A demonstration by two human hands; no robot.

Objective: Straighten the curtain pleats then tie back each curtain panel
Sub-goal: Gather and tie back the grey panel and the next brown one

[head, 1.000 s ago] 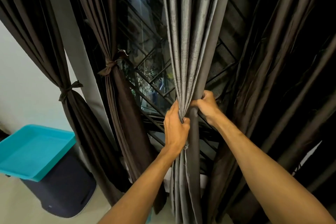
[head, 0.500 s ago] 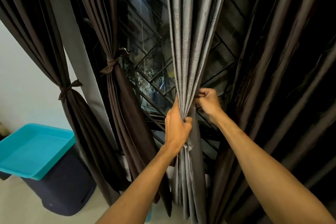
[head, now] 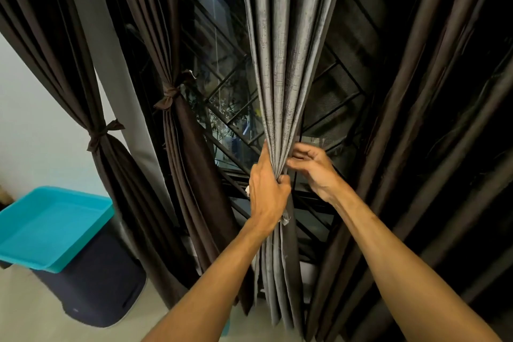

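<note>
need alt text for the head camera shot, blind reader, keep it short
A person's left hand grips a gathered grey curtain panel at a dark barred window, while the right hand touches its pleats with loosely curled fingers. To the left hang two brown curtains tied back; a teal tray sits on a dark bin.

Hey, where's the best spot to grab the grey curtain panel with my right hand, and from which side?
Probably the narrow waist of the grey curtain panel, just above where the left hand grips it. The pleats converge into one tight bundle there, thin enough to wrap. Bring the right hand in from the right, where the edge is exposed.
</note>
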